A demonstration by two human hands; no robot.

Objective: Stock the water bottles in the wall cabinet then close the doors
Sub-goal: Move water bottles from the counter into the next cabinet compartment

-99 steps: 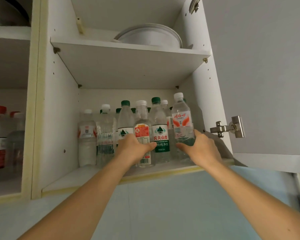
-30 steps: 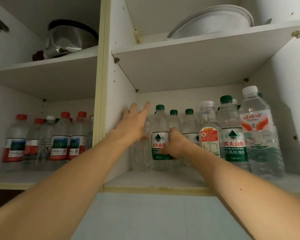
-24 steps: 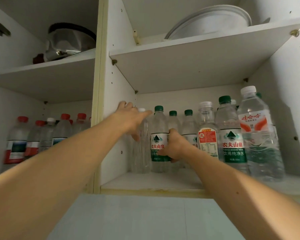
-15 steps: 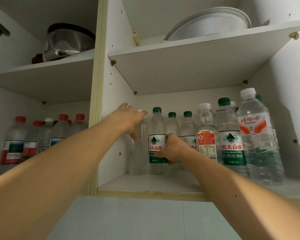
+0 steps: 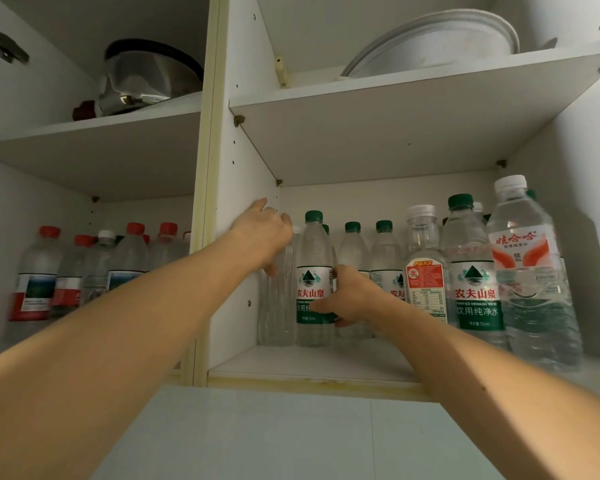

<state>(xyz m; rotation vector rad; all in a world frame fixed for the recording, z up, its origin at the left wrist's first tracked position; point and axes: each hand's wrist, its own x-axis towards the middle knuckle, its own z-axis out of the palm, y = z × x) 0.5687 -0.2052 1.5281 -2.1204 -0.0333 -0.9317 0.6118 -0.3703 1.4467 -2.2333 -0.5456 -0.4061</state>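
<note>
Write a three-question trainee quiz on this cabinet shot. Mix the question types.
1. True or false: the right hand grips a green-capped bottle.
2. The left hand holds: A) the pot B) a clear unlabelled bottle C) the basin.
3. What cap colour dominates the left compartment?

Key: 1 true; 2 B; 3 red.

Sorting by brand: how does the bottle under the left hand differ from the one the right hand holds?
The clear bottle under the left hand is unlabelled with a white cap; the green-capped bottle in the right hand carries a green-and-white label. The clear bottle stands against the cabinet's side wall, the green-capped one beside it. Both stand upright.
</note>
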